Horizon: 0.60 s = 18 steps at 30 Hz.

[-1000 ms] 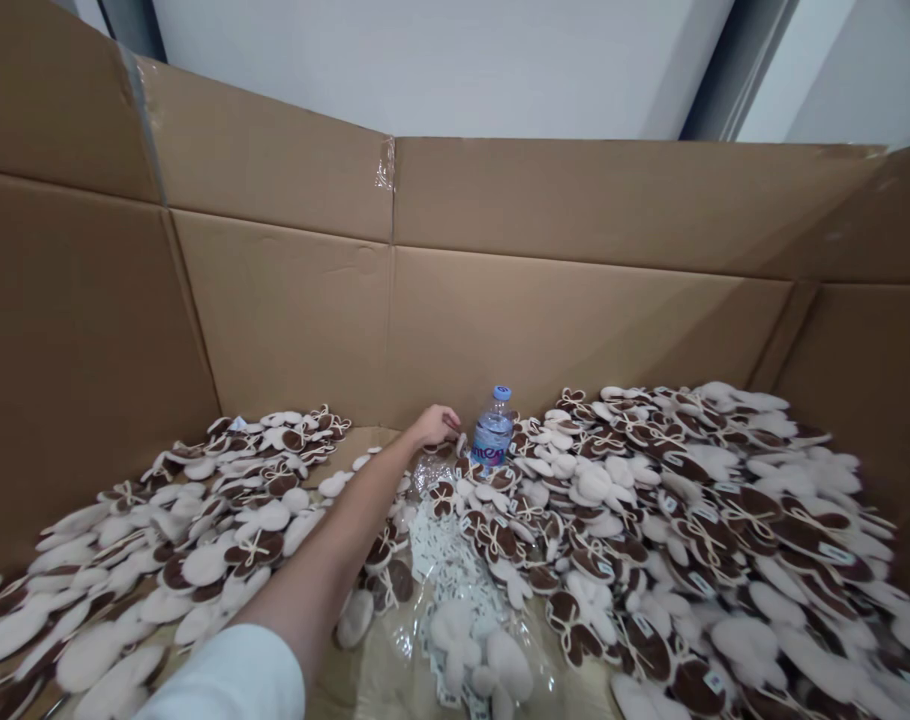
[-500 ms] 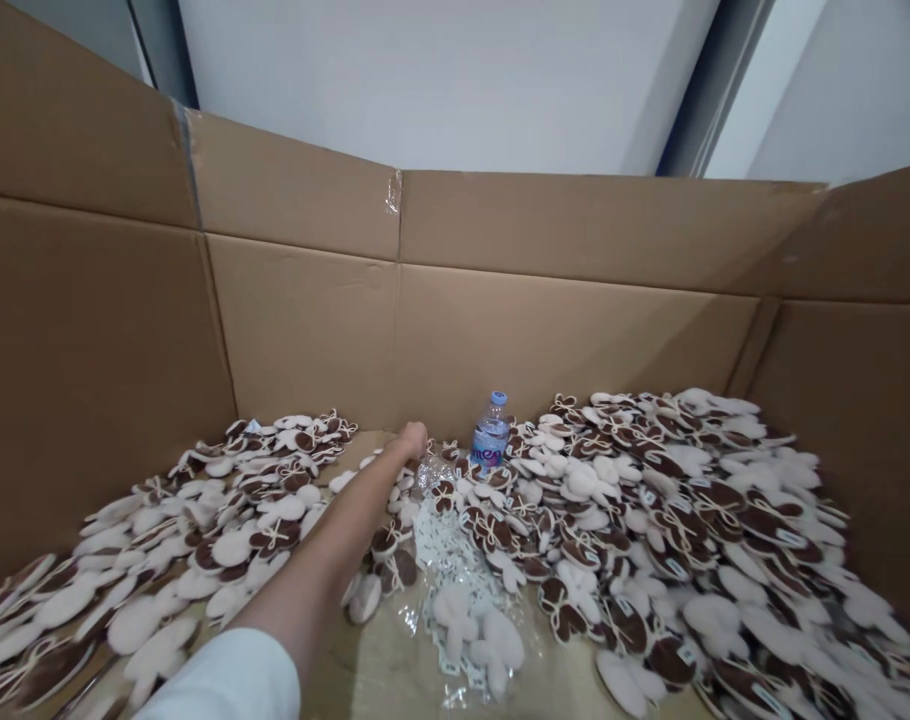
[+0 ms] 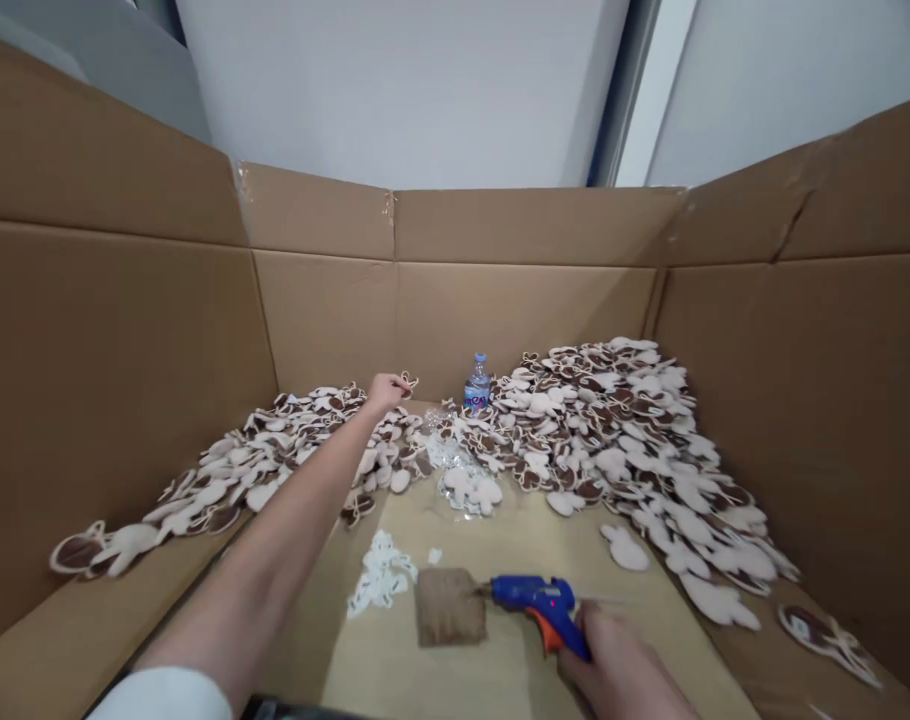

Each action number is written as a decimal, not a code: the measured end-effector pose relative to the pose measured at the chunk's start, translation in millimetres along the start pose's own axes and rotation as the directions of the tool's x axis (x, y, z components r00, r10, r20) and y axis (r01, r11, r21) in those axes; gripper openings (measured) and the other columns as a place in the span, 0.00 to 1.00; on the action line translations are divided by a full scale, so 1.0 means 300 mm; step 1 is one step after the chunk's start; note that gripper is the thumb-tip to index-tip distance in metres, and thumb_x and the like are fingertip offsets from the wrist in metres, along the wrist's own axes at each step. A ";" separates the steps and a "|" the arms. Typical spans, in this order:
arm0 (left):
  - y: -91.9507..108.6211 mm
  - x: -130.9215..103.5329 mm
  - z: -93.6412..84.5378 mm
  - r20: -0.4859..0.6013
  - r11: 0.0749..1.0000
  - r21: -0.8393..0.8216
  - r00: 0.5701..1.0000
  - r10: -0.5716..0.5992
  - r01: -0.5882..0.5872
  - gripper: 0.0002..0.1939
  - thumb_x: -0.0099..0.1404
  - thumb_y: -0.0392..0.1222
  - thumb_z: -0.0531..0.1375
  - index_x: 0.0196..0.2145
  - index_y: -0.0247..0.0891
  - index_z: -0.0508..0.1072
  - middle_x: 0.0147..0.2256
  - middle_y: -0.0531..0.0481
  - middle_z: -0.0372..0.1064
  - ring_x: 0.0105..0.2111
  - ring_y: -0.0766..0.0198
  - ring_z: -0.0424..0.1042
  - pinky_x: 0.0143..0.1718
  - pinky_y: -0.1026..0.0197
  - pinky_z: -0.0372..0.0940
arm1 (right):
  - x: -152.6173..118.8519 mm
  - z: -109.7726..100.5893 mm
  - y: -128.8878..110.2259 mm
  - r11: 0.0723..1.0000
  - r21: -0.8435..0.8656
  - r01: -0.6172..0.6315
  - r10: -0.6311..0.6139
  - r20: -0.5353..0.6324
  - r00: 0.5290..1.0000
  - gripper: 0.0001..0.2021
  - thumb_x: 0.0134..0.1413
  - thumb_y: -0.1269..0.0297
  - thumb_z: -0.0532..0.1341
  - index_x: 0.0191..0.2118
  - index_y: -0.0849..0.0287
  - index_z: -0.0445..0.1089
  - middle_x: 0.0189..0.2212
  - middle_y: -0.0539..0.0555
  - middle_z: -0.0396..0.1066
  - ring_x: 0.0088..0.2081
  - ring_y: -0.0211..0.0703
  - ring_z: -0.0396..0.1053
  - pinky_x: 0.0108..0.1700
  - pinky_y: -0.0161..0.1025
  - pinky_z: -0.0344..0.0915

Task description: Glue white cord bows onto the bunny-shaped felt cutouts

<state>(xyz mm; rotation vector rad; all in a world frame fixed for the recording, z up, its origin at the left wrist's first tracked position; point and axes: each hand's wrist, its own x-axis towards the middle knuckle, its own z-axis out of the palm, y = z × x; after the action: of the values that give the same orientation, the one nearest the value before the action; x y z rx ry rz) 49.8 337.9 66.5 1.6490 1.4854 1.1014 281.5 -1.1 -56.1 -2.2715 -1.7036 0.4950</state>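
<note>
My left hand (image 3: 386,392) reaches to the far side of the box, its fingers closed on a small brown plush piece with a cream string bow (image 3: 408,384). Below it lies the left heap of similar brown and white bunny-shaped pieces (image 3: 237,455). In the near right, my right hand (image 3: 624,665) grips the handle of a blue glue gun (image 3: 530,592) with an orange trigger. The gun's nozzle points left and meets the edge of a brown square pad (image 3: 450,608). Left of the pad is a scatter of small white labels (image 3: 381,572).
A water bottle (image 3: 477,385) stands near the back cardboard wall (image 3: 522,300). Beside it, a clear plastic bag of white labels (image 3: 455,455) lies on the tan board (image 3: 395,670). A bigger heap of bunny-shaped pieces (image 3: 612,410) fills the right side.
My left hand has lifted from the pile by the back wall, and a bowed plush piece now shows in its fingers. The view has shifted, bringing the right hand, glue gun and pad into sight.
</note>
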 end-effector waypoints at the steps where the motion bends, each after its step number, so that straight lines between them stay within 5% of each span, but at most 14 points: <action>1: 0.012 -0.053 -0.017 0.010 0.999 -0.034 1.000 0.000 0.001 0.17 0.68 0.44 0.59 0.53 0.36 0.68 0.51 0.42 0.68 0.46 0.55 0.72 0.45 0.48 0.70 | -0.006 -0.005 -0.005 0.999 0.037 0.011 -0.010 -0.029 1.000 0.04 0.49 0.73 0.60 0.30 0.60 0.72 0.29 0.60 0.77 0.33 0.50 0.75 0.33 0.38 0.63; 7: 0.043 -0.434 -0.083 0.069 0.973 -0.230 0.997 0.031 -0.014 0.12 0.65 0.39 0.61 0.45 0.32 0.73 0.45 0.43 0.73 0.41 0.59 0.74 0.42 0.53 0.71 | -0.074 -0.040 -0.032 0.955 0.243 0.172 -0.093 -0.303 0.948 0.03 0.54 0.68 0.54 0.32 0.57 0.64 0.26 0.57 0.74 0.28 0.47 0.73 0.28 0.37 0.61; 9: 0.029 -0.576 -0.105 0.056 0.954 -0.295 0.996 0.073 -0.054 0.09 0.60 0.34 0.64 0.40 0.32 0.76 0.41 0.42 0.76 0.39 0.61 0.75 0.42 0.58 0.70 | -0.088 -0.048 -0.043 0.933 0.301 0.195 -0.095 -0.317 0.944 0.03 0.54 0.66 0.54 0.33 0.56 0.63 0.24 0.53 0.72 0.26 0.45 0.71 0.26 0.36 0.61; 13: -0.043 -0.832 -0.145 0.030 0.916 -0.381 0.989 0.147 -0.125 0.06 0.54 0.41 0.67 0.30 0.36 0.79 0.36 0.45 0.79 0.37 0.58 0.76 0.41 0.57 0.71 | -0.087 -0.046 -0.080 0.849 0.470 0.242 -0.126 -0.265 0.956 0.05 0.56 0.64 0.51 0.33 0.56 0.62 0.18 0.47 0.65 0.19 0.42 0.67 0.20 0.34 0.60; 18: -0.127 -1.003 -0.159 0.126 0.879 -0.462 0.972 0.198 -0.119 0.11 0.53 0.44 0.67 0.35 0.38 0.80 0.36 0.45 0.79 0.38 0.56 0.77 0.42 0.54 0.72 | -0.090 -0.026 -0.137 0.740 0.637 0.216 -0.130 -0.179 0.975 0.05 0.51 0.67 0.52 0.36 0.57 0.60 0.23 0.47 0.67 0.22 0.41 0.69 0.19 0.33 0.61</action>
<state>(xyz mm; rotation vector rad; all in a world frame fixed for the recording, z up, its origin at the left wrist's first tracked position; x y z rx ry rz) -11.0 43.3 5.3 1.5022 0.9059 1.2490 242.1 -15.5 -29.4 -1.5827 -1.3654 0.7498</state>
